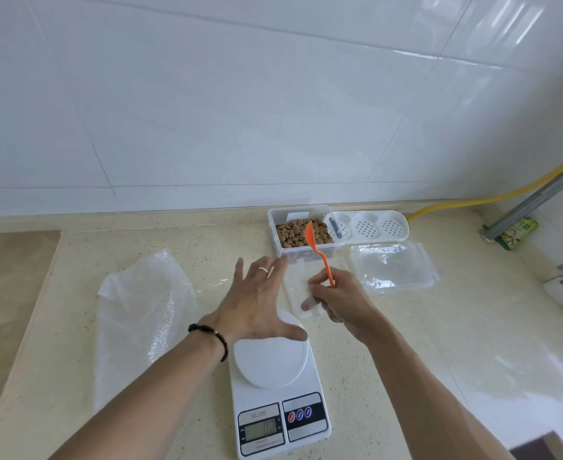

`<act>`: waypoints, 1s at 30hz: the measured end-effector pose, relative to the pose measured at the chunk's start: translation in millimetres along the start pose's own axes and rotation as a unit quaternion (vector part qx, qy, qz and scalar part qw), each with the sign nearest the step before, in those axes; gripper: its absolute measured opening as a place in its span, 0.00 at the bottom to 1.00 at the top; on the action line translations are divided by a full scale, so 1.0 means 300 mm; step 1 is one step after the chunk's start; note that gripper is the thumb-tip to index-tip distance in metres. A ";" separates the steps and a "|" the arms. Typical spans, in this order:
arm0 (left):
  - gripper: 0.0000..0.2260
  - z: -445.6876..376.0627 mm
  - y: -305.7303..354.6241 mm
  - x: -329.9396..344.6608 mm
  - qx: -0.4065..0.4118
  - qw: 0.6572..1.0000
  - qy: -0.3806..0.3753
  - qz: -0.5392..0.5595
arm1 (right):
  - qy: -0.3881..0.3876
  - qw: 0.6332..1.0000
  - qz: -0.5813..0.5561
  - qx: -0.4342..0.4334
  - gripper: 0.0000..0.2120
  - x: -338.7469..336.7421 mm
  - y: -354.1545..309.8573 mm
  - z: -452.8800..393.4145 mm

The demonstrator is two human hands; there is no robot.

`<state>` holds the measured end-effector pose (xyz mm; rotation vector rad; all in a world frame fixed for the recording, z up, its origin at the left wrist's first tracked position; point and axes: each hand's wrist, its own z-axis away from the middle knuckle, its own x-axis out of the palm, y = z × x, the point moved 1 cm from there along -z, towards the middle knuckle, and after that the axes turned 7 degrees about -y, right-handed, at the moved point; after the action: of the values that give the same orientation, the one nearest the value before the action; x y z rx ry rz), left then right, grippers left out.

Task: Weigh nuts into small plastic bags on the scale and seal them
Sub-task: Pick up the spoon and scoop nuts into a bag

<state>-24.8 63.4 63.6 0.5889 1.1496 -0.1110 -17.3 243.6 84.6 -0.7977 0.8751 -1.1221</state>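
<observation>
Looking down at a speckled cream countertop [406,343] against a white tiled wall [207,94]. Sitting front and centre: a white kitchen scale [280,386], round platter bare, little display facing the camera, digits too blurry for reading. Hovering over the platter's far edge: the left hand [260,300], fingers spread out straight, holding nothing, wearing a ring and a dark bead bracelet [212,336] on the wrist. Just to the right, curling round the handle of an orange spoon [318,250]: the right hand [339,300], also pinching a small clear plastic bag [301,293] with the lower fingers, spoon bowl sticking up and away toward the back. Waiting behind the hands, near the wall: a clear tub [306,230] of brown nuts [293,235], lid off. Touching the tub's right side: a white tray [373,225] with round perforated wells. Lying in front of that tray: a stack of clear bags [392,268] in crinkly packaging. Sprawling off to the left of the scale: a big sheet of bubble wrap [140,310]. Running along the back right corner: a yellow hose [472,199], plus a green packet [515,234] leaning nearby.
</observation>
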 end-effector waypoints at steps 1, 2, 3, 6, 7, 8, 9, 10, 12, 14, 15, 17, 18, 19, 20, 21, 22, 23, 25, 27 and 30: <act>0.60 -0.015 0.011 0.007 0.007 1.000 0.022 0.004 | -0.010 1.000 -0.011 -0.003 0.03 0.006 -0.001 -0.001; 0.58 -0.028 0.018 0.009 0.015 0.999 0.048 0.016 | -0.018 1.000 -0.023 -0.005 0.03 0.008 -0.001 -0.002; 0.56 -0.039 0.021 0.010 0.022 0.996 0.075 0.035 | -0.024 0.999 -0.033 -0.007 0.02 0.004 0.001 -0.004; 0.45 -0.065 0.017 0.007 0.050 0.984 0.146 0.094 | -0.021 0.999 -0.043 -0.012 0.01 -0.028 0.015 -0.018; 0.43 -0.073 0.014 0.005 0.052 0.981 0.156 0.102 | -0.015 0.999 -0.041 -0.015 0.02 -0.043 0.019 -0.027; 0.42 -0.085 0.009 0.005 0.049 0.980 0.162 0.106 | -0.007 0.999 -0.036 -0.019 0.04 -0.058 0.023 -0.039; 0.42 -0.099 0.004 0.007 0.042 0.979 0.166 0.107 | 0.004 0.999 -0.021 -0.023 0.07 -0.075 0.024 -0.052; 0.41 -0.113 -0.002 0.008 0.035 0.979 0.172 0.107 | 0.016 1.000 0.003 -0.023 0.10 -0.092 0.023 -0.068; 0.39 -0.145 -0.013 0.014 0.021 0.978 0.181 0.106 | 0.033 0.998 0.055 -0.018 0.17 -0.131 0.016 -0.102; 0.40 -0.175 -0.024 0.019 -0.002 0.979 0.177 0.104 | 0.033 0.996 0.083 -0.014 0.18 -0.167 -0.001 -0.137; 0.41 -0.189 -0.029 0.023 -0.015 0.979 0.174 0.103 | 0.032 0.996 0.088 -0.009 0.16 -0.185 -0.010 -0.157; 0.41 -0.210 -0.038 0.029 -0.036 0.979 0.172 0.103 | 0.025 0.993 0.115 0.001 0.12 -0.223 -0.024 -0.202; 0.41 -0.218 -0.041 0.031 -0.044 0.978 0.175 0.104 | 0.017 0.989 0.146 0.002 0.11 -0.244 -0.028 -0.228; 0.41 -0.224 -0.043 0.030 -0.053 0.977 0.176 0.106 | 0.010 0.984 0.178 0.001 0.12 -0.266 -0.030 -0.255; 0.41 -0.231 -0.045 0.028 -0.062 0.976 0.177 0.110 | 0.008 0.979 0.202 -0.002 0.12 -0.286 -0.031 -0.282; 0.41 -0.236 -0.047 0.025 -0.073 0.975 0.178 0.114 | 0.013 0.977 0.211 -0.010 0.12 -0.303 -0.033 -0.308; 0.43 -0.241 -0.048 0.020 -0.085 0.973 0.179 0.117 | 0.029 0.979 0.203 -0.020 0.11 -0.317 -0.040 -0.330; 0.44 -0.245 -0.050 0.016 -0.096 0.972 0.180 0.120 | 0.054 0.982 0.180 -0.032 0.10 -0.328 -0.046 -0.349; 0.43 -0.250 -0.051 0.010 -0.114 0.969 0.181 0.124 | 0.127 0.982 0.125 -0.054 0.12 -0.343 -0.064 -0.367; 0.41 -0.253 -0.048 0.007 -0.127 0.967 0.181 0.124 | 0.193 0.974 0.085 -0.079 0.12 -0.358 -0.070 -0.378; 0.40 -0.260 -0.052 0.010 -0.136 0.966 0.189 0.112 | 0.252 0.960 0.053 -0.108 0.09 -0.379 -0.068 -0.403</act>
<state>-93.8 89.3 33.5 0.5017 1.4288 0.3639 -155.4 336.4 69.6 -0.6371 1.4711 -1.1668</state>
